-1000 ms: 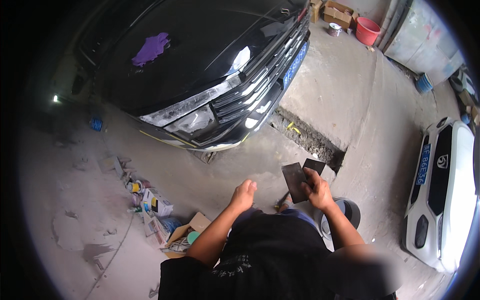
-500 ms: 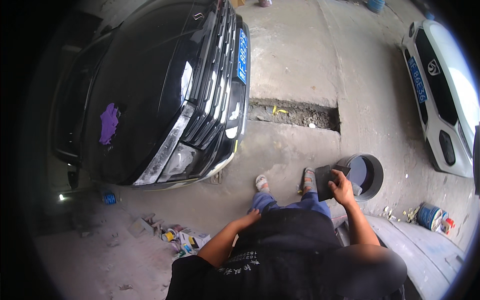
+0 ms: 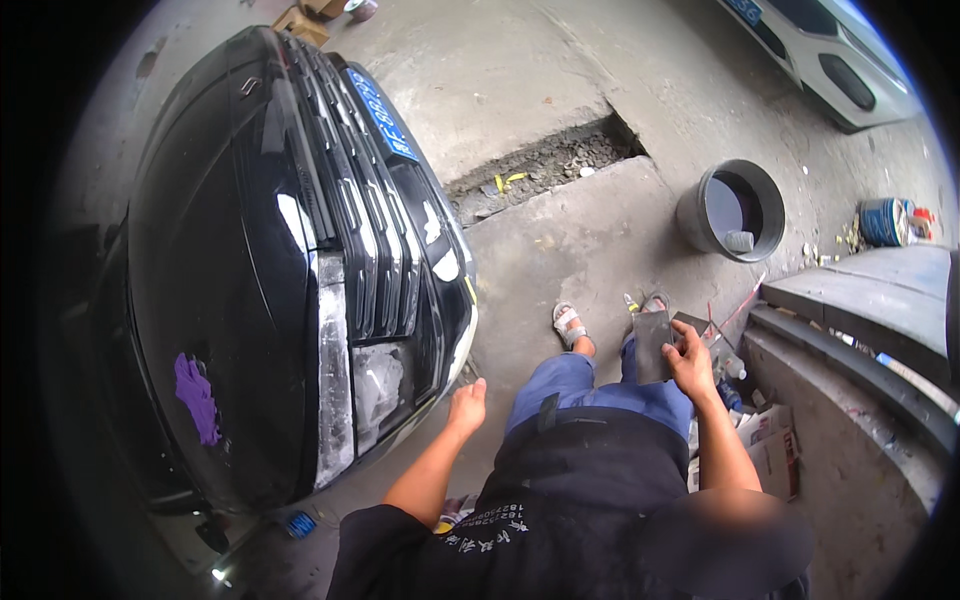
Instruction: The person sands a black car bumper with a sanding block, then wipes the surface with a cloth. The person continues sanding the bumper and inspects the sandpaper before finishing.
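My right hand [image 3: 690, 362] is closed on dark grey sandpaper [image 3: 652, 347], held in front of my right thigh. A second dark flat corner sticks out behind the fingers. My left hand [image 3: 467, 405] hangs by my left side with nothing visible in it, its fingers loose and partly hidden. It is nearest the front corner of a black car [image 3: 230, 220], apart from it. Whitish sanded strips [image 3: 333, 370] run along the edge of the bonnet, and a patch of purple filler [image 3: 197, 398] lies on the bonnet.
A black bucket [image 3: 692, 215] of dark liquid, with a pale block inside, stands ahead right. A shallow trench [image 3: 550, 170] cuts the concrete floor. A white car [image 3: 850, 85], a blue tin [image 3: 884, 222], a loose grey panel [image 3: 865, 290] and cardboard boxes [image 3: 300, 25] stand around.
My view has turned right, and my feet have shifted. The bucket now sits farther ahead of my right hand. My left hand has swung out from my waist toward the black car; the sandpaper stays in my right.
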Demonstrator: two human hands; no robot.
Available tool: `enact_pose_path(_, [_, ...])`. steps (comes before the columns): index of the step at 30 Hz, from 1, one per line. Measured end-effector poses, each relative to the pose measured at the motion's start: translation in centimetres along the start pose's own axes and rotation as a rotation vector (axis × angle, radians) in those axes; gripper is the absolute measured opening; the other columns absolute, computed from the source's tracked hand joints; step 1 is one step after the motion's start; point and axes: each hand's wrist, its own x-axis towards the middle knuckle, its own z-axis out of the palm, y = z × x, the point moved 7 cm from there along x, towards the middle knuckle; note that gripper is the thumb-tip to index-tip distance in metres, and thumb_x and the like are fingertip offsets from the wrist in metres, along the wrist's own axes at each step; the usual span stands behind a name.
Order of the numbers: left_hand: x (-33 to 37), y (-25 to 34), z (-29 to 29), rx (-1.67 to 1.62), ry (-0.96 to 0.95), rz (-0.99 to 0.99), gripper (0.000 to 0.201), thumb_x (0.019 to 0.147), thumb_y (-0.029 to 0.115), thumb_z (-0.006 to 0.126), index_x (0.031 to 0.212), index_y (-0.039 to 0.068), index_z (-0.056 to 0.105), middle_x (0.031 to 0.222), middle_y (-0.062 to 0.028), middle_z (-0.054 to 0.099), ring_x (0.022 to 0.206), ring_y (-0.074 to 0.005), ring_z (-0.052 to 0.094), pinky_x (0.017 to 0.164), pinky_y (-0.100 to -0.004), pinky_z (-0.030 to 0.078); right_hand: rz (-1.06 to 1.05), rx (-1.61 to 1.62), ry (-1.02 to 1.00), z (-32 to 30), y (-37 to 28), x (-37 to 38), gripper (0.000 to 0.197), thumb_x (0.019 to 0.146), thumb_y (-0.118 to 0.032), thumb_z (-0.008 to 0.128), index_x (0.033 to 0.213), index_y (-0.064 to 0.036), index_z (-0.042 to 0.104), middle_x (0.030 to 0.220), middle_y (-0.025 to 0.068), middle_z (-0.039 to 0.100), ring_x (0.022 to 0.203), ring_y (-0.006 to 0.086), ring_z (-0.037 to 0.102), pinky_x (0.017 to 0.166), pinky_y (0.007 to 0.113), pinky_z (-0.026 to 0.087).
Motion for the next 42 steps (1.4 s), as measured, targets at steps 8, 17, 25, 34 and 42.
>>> enact_pose_path(8, [0.8,0.0,5.1,0.105,-0.443,0.229,0.055,0.097,0.035,0.053,0.143,0.011,0.035,0.133,-0.0221,0.050,0.112,-0.0346,0.056,0.092,-0.0437,0.046,0.212,0.151,0.089,7.7,8.8,-7.3,0.049,0.082,-0.012,0.068,0.129,-0.0051,0.056,0.072,0.0081,0.061,0.067,0.0196,0.060,0.067,0.035,0.050])
enact_pose_path(17, [-3.6,-5.9,20.2,0.732,-0.874,0.286,0.078,0.093,0.067,0.038,0.156,0.032,0.009,0.160,-0.0227,-0.002,0.144,-0.0493,0.012,0.117,-0.0515,0.019,0.348,0.365,0.119,18.5,21.0,-13.5,0.048,0.082,-0.007,0.067,0.129,-0.0032,0.055,0.070,0.0052,0.057,0.065,0.0162,0.057,0.065,0.032,0.049])
enact_pose_path(25, [1.6,-13.8,23.7,0.898,-0.851,0.139,0.079,0.092,0.068,0.039,0.156,0.032,0.009,0.161,-0.0216,-0.005,0.145,-0.0479,0.010,0.118,-0.0485,0.018,0.474,0.557,0.040,30.9,26.0,-16.9,0.047,0.082,-0.006,0.067,0.127,-0.0026,0.055,0.070,0.0057,0.056,0.064,0.0169,0.056,0.064,0.032,0.048])
enact_pose_path(34, [9.0,-19.2,26.8,0.899,-0.884,0.380,0.069,0.098,0.046,0.045,0.152,0.008,0.026,0.157,-0.0227,0.021,0.145,-0.0385,0.022,0.118,-0.0414,0.022,0.621,0.755,0.149,45.0,27.2,-14.3,0.046,0.084,-0.007,0.066,0.128,-0.0032,0.055,0.069,0.0040,0.056,0.063,0.0149,0.054,0.062,0.031,0.047])
enact_pose_path(42, [21.9,-10.4,17.8,1.808,-0.303,0.748,0.077,0.096,0.050,0.041,0.151,-0.001,0.024,0.159,-0.0172,0.019,0.149,-0.0302,0.011,0.120,-0.0470,0.008,0.728,0.877,0.198,52.6,27.5,-15.5,0.046,0.084,-0.009,0.066,0.129,-0.0039,0.055,0.071,0.0033,0.058,0.065,0.0132,0.054,0.065,0.029,0.046])
